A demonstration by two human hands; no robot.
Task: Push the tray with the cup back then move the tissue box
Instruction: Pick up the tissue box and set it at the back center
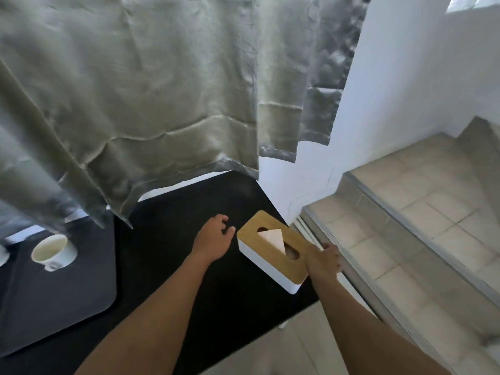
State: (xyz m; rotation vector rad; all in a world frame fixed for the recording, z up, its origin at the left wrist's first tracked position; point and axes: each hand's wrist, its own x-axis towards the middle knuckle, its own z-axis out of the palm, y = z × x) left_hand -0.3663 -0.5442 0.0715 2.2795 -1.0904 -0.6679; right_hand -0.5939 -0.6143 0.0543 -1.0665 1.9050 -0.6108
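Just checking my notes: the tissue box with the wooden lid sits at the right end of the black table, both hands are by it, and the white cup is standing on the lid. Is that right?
Not quite. The head view shows the white cup on the dark tray at the left, well apart from the tissue box, not on its lid. The rest holds: the box sits at the right end of the black table, with the left hand and right hand beside it.

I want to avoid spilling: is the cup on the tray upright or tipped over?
Upright. The cup stands on the tray with its open mouth facing up; the inside looks pale, apparently empty.
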